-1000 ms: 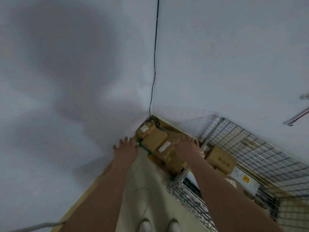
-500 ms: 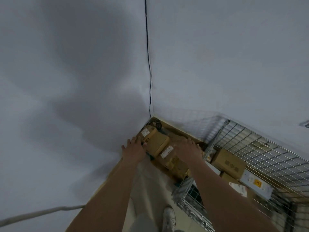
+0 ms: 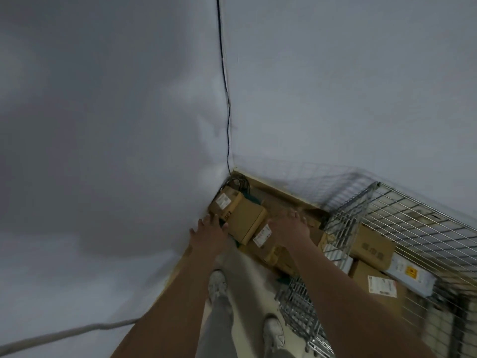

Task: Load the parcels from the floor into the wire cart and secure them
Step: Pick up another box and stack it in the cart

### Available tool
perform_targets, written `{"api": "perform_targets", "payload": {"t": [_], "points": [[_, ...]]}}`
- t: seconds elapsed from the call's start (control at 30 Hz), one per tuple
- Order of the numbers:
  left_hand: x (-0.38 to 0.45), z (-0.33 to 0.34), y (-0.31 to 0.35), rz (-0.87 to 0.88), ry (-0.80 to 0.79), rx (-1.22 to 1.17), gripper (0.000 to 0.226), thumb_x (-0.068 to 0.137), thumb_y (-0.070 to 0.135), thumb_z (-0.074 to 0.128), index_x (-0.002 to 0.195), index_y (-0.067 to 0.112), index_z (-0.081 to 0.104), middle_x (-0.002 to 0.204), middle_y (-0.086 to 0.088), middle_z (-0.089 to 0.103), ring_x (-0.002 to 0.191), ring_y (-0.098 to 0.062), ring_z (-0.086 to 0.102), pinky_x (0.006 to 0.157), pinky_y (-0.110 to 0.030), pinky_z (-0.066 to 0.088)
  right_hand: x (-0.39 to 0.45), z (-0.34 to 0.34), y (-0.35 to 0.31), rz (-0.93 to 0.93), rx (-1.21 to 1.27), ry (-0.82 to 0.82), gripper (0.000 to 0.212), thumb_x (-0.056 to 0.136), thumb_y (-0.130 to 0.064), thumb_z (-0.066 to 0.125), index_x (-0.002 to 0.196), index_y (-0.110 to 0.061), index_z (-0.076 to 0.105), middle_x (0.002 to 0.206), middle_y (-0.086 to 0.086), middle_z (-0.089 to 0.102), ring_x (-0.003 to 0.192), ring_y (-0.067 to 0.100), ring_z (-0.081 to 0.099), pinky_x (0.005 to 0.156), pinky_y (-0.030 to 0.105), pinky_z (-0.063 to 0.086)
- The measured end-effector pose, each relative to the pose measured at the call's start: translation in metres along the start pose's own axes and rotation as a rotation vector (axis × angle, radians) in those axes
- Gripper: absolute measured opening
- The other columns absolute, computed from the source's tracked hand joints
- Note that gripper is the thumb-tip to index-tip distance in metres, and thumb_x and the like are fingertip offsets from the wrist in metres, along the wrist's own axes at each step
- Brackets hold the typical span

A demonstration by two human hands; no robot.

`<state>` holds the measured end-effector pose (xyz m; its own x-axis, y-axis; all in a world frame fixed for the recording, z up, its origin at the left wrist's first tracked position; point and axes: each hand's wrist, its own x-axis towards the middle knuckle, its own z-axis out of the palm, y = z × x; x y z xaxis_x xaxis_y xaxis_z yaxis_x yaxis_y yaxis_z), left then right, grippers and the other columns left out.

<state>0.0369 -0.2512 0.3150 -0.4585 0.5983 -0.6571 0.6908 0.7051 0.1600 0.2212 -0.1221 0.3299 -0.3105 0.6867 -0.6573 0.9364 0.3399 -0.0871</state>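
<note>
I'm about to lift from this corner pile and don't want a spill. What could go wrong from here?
1. The brown cardboard box on top sits tilted on the floor pile; the open left hand and right hand flank it, not yet gripping, so it may slide.
2. The black cable coil behind could snag.
3. The wire cart's open side panel stands close to the right arm.

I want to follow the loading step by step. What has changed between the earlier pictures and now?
Both hands have reached further down to the brown cardboard parcel in the corner: the left hand now touches its near side, and the right hand hovers over the neighbouring parcels. Nothing is gripped yet. The silver wire cart and its boxes stayed put.
</note>
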Motion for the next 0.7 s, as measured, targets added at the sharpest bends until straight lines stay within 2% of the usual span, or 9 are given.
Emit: {"api": "perform_targets", "payload": {"t": [0.2,0.3,0.37,0.47,0.6,0.7], "points": [[0.088,0.013,-0.011,0.033,-0.078,0.036,0.063,0.105,0.050,0.016,0.160,0.020,0.011,0.167,-0.006,0.009,0.152,-0.030,0.010,0.121,-0.056,0.012,0.064,0.018,-0.030,0.073,0.147,-0.023,0.067,0.102,-0.050,0.033,0.158,-0.015,0.018,0.163,0.012,0.018,0.150,0.028,0.019,0.122,0.048,0.015],[0.129,0.034,-0.012,0.028,-0.137,0.032,0.063,0.105,0.050,0.016,0.160,0.019,0.011,0.167,-0.006,0.011,0.152,-0.031,0.013,0.119,-0.057,0.017,0.104,0.043,-0.033,0.072,0.153,-0.037,0.062,0.101,-0.050,0.034,0.153,-0.017,0.031,0.160,0.011,0.026,0.147,0.030,0.027,0.120,0.051,0.023],[0.156,0.052,-0.010,0.014,-0.158,-0.014,0.062,0.105,0.049,0.019,0.158,0.016,0.019,0.164,-0.011,0.020,0.149,-0.033,0.020,0.117,-0.057,0.024,0.136,0.062,-0.031,0.085,0.164,-0.052,0.060,0.100,-0.050,0.034,0.150,-0.017,0.036,0.157,0.012,0.033,0.143,0.030,0.034,0.116,0.051,0.030],[0.198,0.082,-0.004,-0.025,-0.163,-0.082,0.058,0.105,0.047,0.022,0.152,0.015,0.031,0.157,-0.012,0.034,0.142,-0.033,0.033,0.113,-0.052,0.032,0.190,0.091,-0.023,0.095,0.182,-0.071,0.059,0.100,-0.049,0.035,0.148,-0.016,0.036,0.151,0.013,0.041,0.137,0.031,0.042,0.110,0.051,0.039],[0.270,0.144,0.000,-0.063,-0.264,-0.131,0.053,0.104,0.043,0.018,0.150,0.021,0.033,0.154,-0.008,0.035,0.140,-0.029,0.033,0.110,-0.047,0.033,0.261,0.133,-0.009,0.041,0.070,-0.091,0.049,0.102,-0.039,0.033,0.141,-0.012,0.045,0.141,0.014,0.049,0.129,0.032,0.048,0.108,0.050,0.040],[0.320,0.184,0.008,-0.158,-0.295,-0.291,0.049,0.105,0.032,0.025,0.148,0.013,0.037,0.146,-0.015,0.043,0.130,-0.034,0.046,0.106,-0.044,0.042,0.307,0.160,-0.006,0.028,0.063,-0.112,0.048,0.103,-0.035,0.036,0.144,-0.011,0.042,0.147,0.014,0.044,0.133,0.032,0.045,0.111,0.050,0.036]]}}
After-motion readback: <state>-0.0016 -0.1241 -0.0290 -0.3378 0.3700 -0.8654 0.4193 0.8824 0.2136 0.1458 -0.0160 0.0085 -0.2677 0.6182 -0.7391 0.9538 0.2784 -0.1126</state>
